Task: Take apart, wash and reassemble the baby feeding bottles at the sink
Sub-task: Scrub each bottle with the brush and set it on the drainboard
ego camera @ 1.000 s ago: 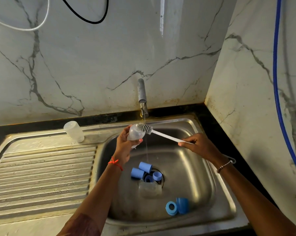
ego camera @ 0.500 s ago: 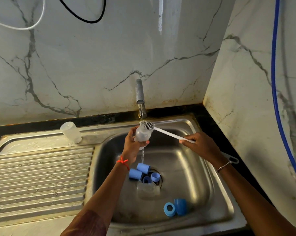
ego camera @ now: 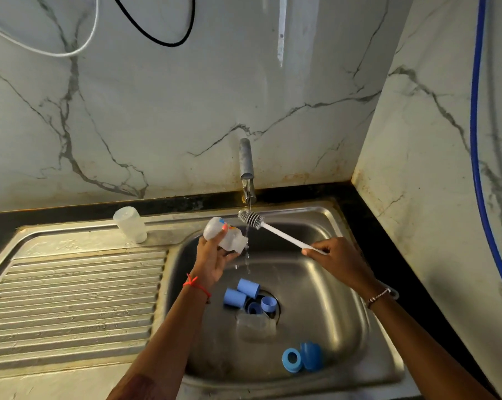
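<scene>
Left hand (ego camera: 212,261) is gripping the bottle (ego camera: 224,233), now tipped sideways just left of the tap (ego camera: 247,171) stream, while right hand (ego camera: 339,261) is holding the brush (ego camera: 273,229) under the tap, so it's probably moving from scrubbing to rinsing.

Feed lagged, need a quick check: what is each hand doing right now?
Left hand: grips the clear bottle.
Right hand: grips the bottle brush by its handle.

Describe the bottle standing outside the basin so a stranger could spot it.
Start at the tap and look left along the back rim of the sink. Behind the ribbed draining board stands a clear bottle. It alone is outside the basin, untouched.
</scene>
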